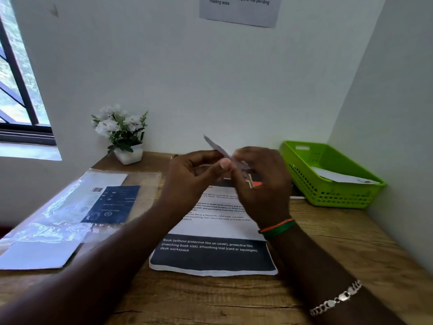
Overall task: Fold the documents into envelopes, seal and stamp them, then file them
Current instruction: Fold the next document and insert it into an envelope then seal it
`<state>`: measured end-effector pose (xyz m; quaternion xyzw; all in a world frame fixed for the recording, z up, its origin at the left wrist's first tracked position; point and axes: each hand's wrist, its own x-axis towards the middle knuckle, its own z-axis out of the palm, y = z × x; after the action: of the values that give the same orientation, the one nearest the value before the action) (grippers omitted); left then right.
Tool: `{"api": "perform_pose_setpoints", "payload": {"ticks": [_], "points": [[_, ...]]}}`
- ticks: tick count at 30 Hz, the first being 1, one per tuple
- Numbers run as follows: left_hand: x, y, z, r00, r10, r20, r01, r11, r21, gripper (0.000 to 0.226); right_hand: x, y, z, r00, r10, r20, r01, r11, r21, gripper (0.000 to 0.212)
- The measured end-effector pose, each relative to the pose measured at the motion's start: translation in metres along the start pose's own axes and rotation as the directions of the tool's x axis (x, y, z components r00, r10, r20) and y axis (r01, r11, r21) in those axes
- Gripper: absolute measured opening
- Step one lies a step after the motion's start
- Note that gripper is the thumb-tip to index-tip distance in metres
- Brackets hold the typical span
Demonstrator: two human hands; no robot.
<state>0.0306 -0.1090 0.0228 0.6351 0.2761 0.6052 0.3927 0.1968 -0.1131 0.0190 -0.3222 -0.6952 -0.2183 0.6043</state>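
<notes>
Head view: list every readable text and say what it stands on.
Wall notice: "...the envelope in the pending mailing area"; its first word is cut off.
Printed sheet on the desk, dark band: "Book (without protective film on cover), protective film (matching book size), smoothing tool (card or squeegee), desk workspace".
Same sheet, upper lines: too blurred.
Blue packet: barcode, print unreadable.

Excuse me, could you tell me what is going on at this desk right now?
A person sits at a wooden desk, both hands raised over a printed sheet. The left hand and right hand pinch a small blurred slip between them; what it is cannot be told. A green basket at the right already holds an envelope. A plastic packet lies at the left.
</notes>
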Motion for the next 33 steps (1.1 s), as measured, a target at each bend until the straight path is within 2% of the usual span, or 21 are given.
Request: {"api": "perform_pose_setpoints", "payload": {"ticks": [3, 6, 8, 10, 12, 14, 15, 16, 18, 20, 21, 22, 24, 28, 31, 33], "points": [[0.001, 0.001, -0.001, 0.992, -0.118, -0.034, 0.113, 0.986, -0.120, 0.026, -0.007, -0.004, 0.011, 0.991, -0.044, 0.129, 0.047, 0.999, -0.015, 0.011], [0.003, -0.004, -0.007, 0.970, -0.228, -0.089, 0.216, 0.968, -0.131, 0.024, -0.013, -0.001, 0.018, 0.970, -0.071, 0.231, 0.083, 0.996, -0.043, 0.018], [0.005, -0.006, -0.010, 0.949, -0.294, -0.115, 0.276, 0.949, -0.153, 0.023, -0.015, 0.000, 0.020, 0.959, -0.053, 0.277, 0.056, 0.998, -0.002, 0.021], [0.008, -0.006, -0.014, 0.924, -0.364, -0.120, 0.332, 0.916, -0.223, 0.020, -0.015, 0.002, 0.020, 0.971, 0.032, 0.237, -0.043, 0.998, 0.038, 0.021], [0.014, -0.006, -0.020, 0.894, -0.436, -0.105, 0.387, 0.869, -0.308, 0.017, -0.011, 0.013, 0.017, 0.974, 0.180, 0.139, -0.183, 0.983, 0.008, 0.017], [0.022, -0.007, -0.032, 0.872, -0.479, -0.104, 0.407, 0.826, -0.391, 0.015, -0.008, 0.033, 0.012, 0.928, 0.372, 0.024, -0.371, 0.928, -0.035, 0.015], [0.025, -0.008, -0.038, 0.866, -0.490, -0.098, 0.406, 0.805, -0.432, 0.014, -0.007, 0.045, 0.010, 0.869, 0.494, -0.018, -0.494, 0.869, -0.035, 0.017], [0.028, -0.008, -0.044, 0.863, -0.498, -0.086, 0.405, 0.783, -0.471, 0.014, -0.006, 0.055, 0.008, 0.775, 0.631, -0.029, -0.631, 0.775, -0.015, 0.020], [0.031, -0.009, -0.056, 0.856, -0.516, -0.041, 0.411, 0.727, -0.550, 0.013, -0.004, 0.070, 0.003, 0.489, 0.872, 0.031, -0.869, 0.483, 0.109, 0.018], [0.032, -0.011, -0.067, 0.849, -0.528, 0.014, 0.422, 0.662, -0.619, 0.013, -0.003, 0.077, -0.001, 0.181, 0.969, 0.169, -0.954, 0.132, 0.269, 0.008], [0.032, -0.012, -0.071, 0.847, -0.530, 0.039, 0.427, 0.635, -0.643, 0.014, -0.003, 0.076, -0.002, 0.075, 0.965, 0.252, -0.957, -0.001, 0.289, 0.008], [0.032, -0.013, -0.075, 0.847, -0.529, 0.062, 0.431, 0.613, -0.662, 0.014, -0.004, 0.074, -0.002, 0.018, 0.948, 0.319, -0.960, -0.073, 0.271, 0.010], [0.031, -0.014, -0.078, 0.852, -0.515, 0.096, 0.427, 0.576, -0.697, 0.014, -0.007, 0.069, 0.003, 0.011, 0.920, 0.392, -0.973, -0.081, 0.217, 0.012], [0.032, -0.015, -0.078, 0.888, -0.441, 0.129, 0.365, 0.506, -0.782, 0.026, -0.009, 0.058, 0.010, 0.079, 0.895, 0.440, -0.981, -0.009, 0.194, 0.019], [0.034, -0.014, -0.078, 0.897, -0.415, 0.154, 0.369, 0.509, -0.778, 0.035, -0.006, 0.054, 0.006, 0.086, 0.841, 0.535, -0.962, -0.070, 0.265, 0.012], [0.034, -0.015, -0.078, 0.880, -0.448, 0.158, 0.401, 0.523, -0.752, 0.038, -0.005, 0.054, 0.003, 0.114, 0.829, 0.548, -0.952, -0.066, 0.298, 0.010]]}}
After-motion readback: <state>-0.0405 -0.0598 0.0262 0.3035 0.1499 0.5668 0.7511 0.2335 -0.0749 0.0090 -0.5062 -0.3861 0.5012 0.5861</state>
